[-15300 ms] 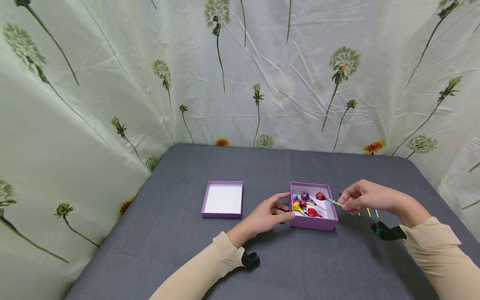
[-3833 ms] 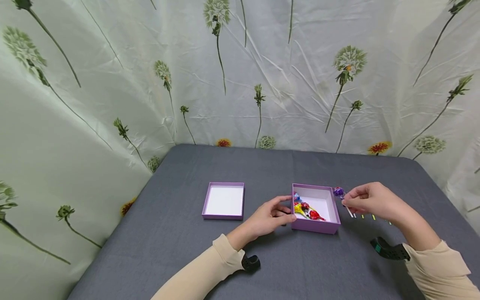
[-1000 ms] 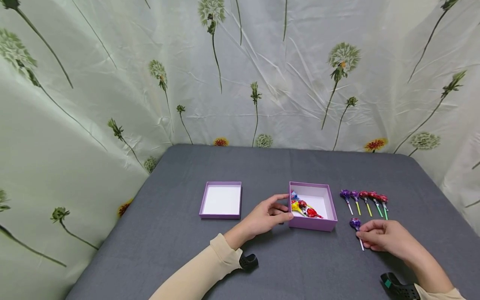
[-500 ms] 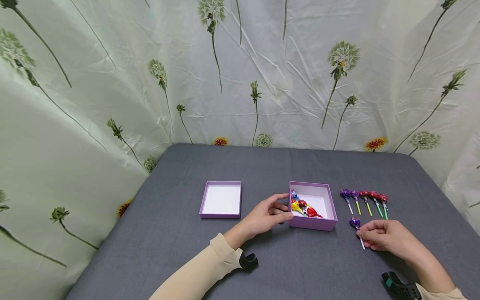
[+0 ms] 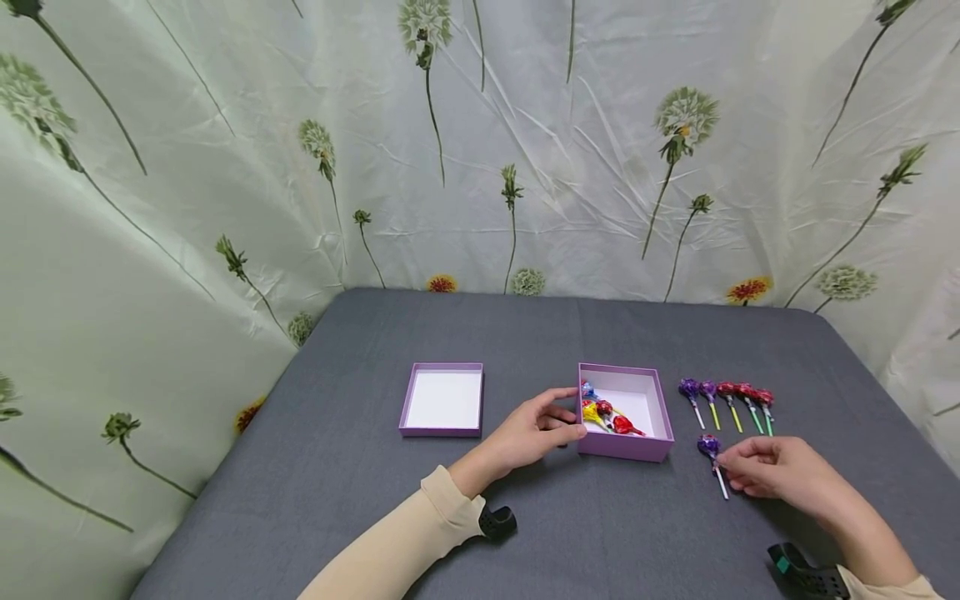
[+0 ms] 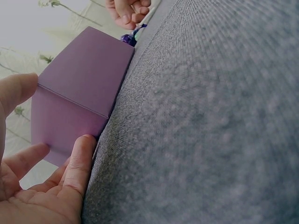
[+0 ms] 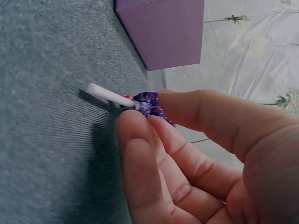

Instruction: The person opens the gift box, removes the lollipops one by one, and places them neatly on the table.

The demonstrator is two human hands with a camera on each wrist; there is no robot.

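Note:
My left hand point(image 5: 528, 437) holds the left side of an open purple box point(image 5: 626, 448), thumb near its front corner and fingers against the side wall. In the left wrist view, the fingertips point(image 6: 84, 144) press the box. Inside lie several wrapped lollipops, including a yellow one point(image 5: 594, 416), a blue one point(image 5: 589, 390) and a red one point(image 5: 625, 426). Right of the box, my right hand point(image 5: 780, 475) pinches a purple-wrapped lollipop point(image 5: 708, 447) near its head, low at the tabletop. Its white stick point(image 7: 110, 96) points free of the fingers in the right wrist view.
Behind the right hand, a row of several lollipops lies on the cloth, purple point(image 5: 690, 389) at the left and red point(image 5: 763, 397) at the right. The box's shallow lid point(image 5: 441, 432) lies to the left, white inside up. A flowered curtain point(image 5: 480, 208) hangs behind the grey table point(image 5: 360, 500).
Earlier, my right hand was moving lollipops from the box to the row. Over the last second it has barely shifted, baring more of the purple lollipop's stick. My left hand stays at the box.

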